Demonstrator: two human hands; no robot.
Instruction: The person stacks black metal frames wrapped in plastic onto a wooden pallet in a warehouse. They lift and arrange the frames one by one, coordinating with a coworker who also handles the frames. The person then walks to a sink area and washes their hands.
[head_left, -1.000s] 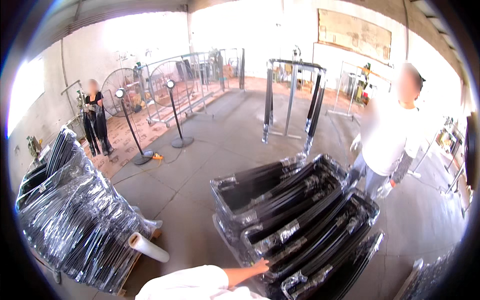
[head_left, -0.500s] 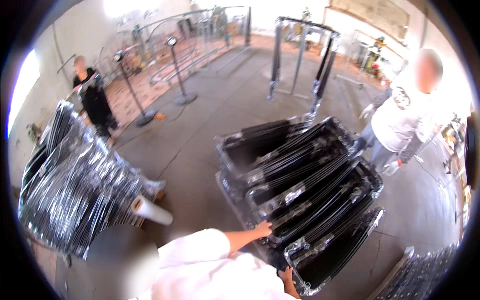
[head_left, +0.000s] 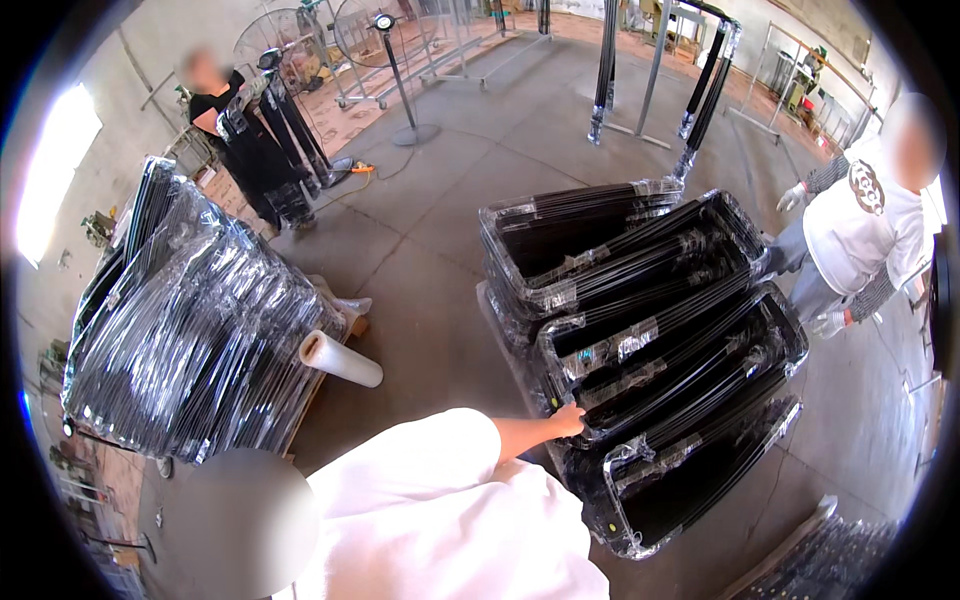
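Left hand: the left hand, just below the middle of the frame, reaches out from a white sleeve and lies on the near left edge of the stack of black frames; its fingers are curled together over the wrapped rim, touching it.
Right hand: hidden from view, so whether its fingers are apart or together cannot be told.
Stack of black frames: right of centre, running from the middle of the frame down toward the lower right; long black metal frames bundled in clear plastic film, lying flat and fanned one over another on the concrete floor.
Second wrapped pile: at the left of the frame, a leaning pile of black frames in plastic film, well apart from the hand.
Roll of film: a white roll of stretch film lies on the floor just beside the left pile, between the two stacks.
Person in white: at the right edge, a person in a white shirt and gloves stands close to the far side of the stack.
Person in black: at the upper left, a person in black clothes stands near tall pedestal fans.
Background: upright metal racks stand at the top of the frame.
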